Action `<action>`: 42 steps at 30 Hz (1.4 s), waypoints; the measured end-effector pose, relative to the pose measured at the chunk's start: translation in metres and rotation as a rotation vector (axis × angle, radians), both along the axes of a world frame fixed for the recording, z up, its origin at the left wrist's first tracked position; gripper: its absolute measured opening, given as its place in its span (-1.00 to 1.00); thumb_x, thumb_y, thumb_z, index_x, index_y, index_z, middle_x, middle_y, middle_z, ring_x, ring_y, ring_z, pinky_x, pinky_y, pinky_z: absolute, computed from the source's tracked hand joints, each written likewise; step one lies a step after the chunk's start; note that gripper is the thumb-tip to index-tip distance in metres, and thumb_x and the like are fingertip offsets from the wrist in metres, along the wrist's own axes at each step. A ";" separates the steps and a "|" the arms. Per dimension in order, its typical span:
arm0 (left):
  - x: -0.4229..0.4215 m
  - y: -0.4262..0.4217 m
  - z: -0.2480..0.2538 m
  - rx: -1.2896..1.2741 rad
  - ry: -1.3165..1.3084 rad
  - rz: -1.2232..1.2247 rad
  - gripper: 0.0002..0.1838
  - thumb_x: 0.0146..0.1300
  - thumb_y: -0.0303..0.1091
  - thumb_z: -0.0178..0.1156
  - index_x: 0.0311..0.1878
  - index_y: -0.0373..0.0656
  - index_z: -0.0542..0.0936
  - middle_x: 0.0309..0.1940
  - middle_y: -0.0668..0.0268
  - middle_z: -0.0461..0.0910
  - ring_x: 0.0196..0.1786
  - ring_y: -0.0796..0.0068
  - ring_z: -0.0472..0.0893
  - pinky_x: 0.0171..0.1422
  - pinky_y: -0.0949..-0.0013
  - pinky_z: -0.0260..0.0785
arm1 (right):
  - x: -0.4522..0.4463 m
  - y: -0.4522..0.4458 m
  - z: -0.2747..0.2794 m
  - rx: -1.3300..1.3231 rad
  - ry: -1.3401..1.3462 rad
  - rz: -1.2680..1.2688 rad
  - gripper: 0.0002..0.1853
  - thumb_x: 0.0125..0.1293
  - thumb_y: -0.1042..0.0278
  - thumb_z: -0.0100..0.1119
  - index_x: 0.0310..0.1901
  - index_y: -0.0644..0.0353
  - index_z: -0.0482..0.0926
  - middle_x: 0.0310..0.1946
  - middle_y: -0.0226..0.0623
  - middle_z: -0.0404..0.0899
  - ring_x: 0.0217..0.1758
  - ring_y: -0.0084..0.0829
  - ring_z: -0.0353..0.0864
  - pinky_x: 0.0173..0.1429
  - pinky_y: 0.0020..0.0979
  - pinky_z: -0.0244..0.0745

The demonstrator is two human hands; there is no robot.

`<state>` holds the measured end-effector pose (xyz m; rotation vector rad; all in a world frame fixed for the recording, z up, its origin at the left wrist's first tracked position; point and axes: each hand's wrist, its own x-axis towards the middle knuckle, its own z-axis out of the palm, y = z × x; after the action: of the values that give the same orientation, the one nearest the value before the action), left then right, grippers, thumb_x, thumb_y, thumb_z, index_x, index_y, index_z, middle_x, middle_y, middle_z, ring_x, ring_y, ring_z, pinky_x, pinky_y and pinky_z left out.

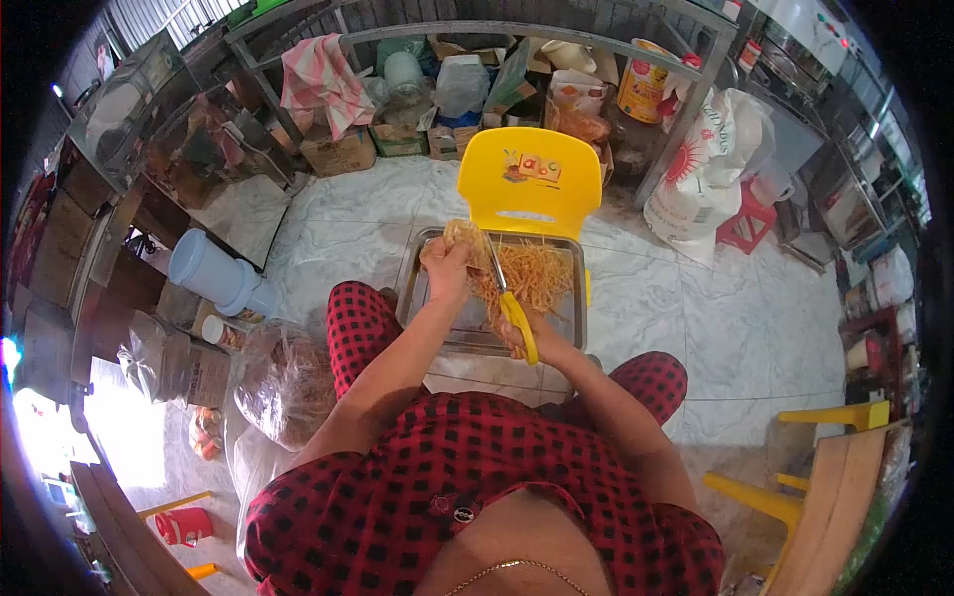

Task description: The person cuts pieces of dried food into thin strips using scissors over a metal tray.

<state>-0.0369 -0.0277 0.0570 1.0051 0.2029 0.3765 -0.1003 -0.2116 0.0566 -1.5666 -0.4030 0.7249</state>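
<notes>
My left hand (447,270) is closed on a flat, tan, dried-looking food piece (465,235) over the left part of a metal tray (415,293); its exact kind I cannot make out. In my right hand (537,336) are scissors (513,310) with yellow handles. Their blades point up and away from me, beside the held piece. A heap of thin golden-brown strips (542,276) fills much of the tray's right side. The tray rests on a small yellow chair (530,164), between my knees. Part of the chair is hidden beneath it.
Blue-white buckets (204,268) and a clear plastic bag (283,382) stand to my left. Ahead, a metal rack holds boxes and a pink striped cloth (323,84). A white sack (706,174) leans at the right, near a red crate (747,221). Yellow stool legs (760,502) show at lower right.
</notes>
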 end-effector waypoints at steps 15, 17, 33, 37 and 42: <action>-0.009 -0.007 -0.006 0.091 0.072 -0.072 -0.89 0.13 -0.48 0.13 -0.24 -0.14 0.51 -0.43 0.36 0.56 -0.53 0.54 0.54 -0.63 0.44 0.41 | -0.003 0.003 0.000 0.009 0.079 -0.159 -0.54 0.21 -0.02 0.17 -0.07 0.22 0.40 -0.77 -0.51 0.29 -0.80 -0.63 0.30 -0.71 -0.56 0.30; -0.013 -0.009 -0.001 0.005 0.128 -0.032 -0.91 0.13 -0.47 0.13 -0.26 -0.13 0.51 -0.43 0.36 0.56 -0.54 0.53 0.54 -0.65 0.42 0.41 | -0.002 0.002 -0.003 0.025 0.079 -0.156 -0.55 0.21 -0.01 0.17 -0.07 0.21 0.40 -0.75 -0.49 0.31 -0.77 -0.62 0.32 -0.69 -0.56 0.31; 0.003 0.007 0.001 -0.032 0.128 0.009 -0.93 0.15 -0.46 0.09 -0.28 -0.19 0.48 -0.48 0.31 0.55 -0.61 0.50 0.53 -0.67 0.45 0.41 | 0.008 0.003 -0.017 -0.013 -0.053 0.044 -0.51 0.20 -0.15 0.10 -0.14 0.14 0.33 -0.55 -0.43 0.36 -0.61 -0.58 0.39 -0.50 -0.53 0.36; -0.003 0.000 0.009 0.005 0.110 0.000 -0.94 0.15 -0.46 0.08 -0.31 -0.19 0.50 -0.49 0.32 0.55 -0.64 0.52 0.51 -0.67 0.46 0.41 | 0.006 0.008 -0.012 0.043 -0.049 -0.030 -0.50 0.19 -0.17 0.11 -0.15 0.15 0.33 -0.57 -0.45 0.37 -0.63 -0.59 0.38 -0.52 -0.52 0.35; -0.002 0.001 0.009 0.029 0.111 -0.029 -0.95 0.16 -0.46 0.07 -0.35 -0.19 0.50 -0.50 0.31 0.56 -0.65 0.53 0.51 -0.70 0.49 0.37 | 0.013 0.011 -0.016 0.020 -0.060 -0.027 -0.53 0.21 -0.07 0.14 -0.12 0.20 0.36 -0.56 -0.42 0.40 -0.65 -0.59 0.40 -0.57 -0.53 0.33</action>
<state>-0.0384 -0.0265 0.0662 1.0570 0.2839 0.2980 -0.0870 -0.2008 0.0409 -1.5745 -0.4316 0.6528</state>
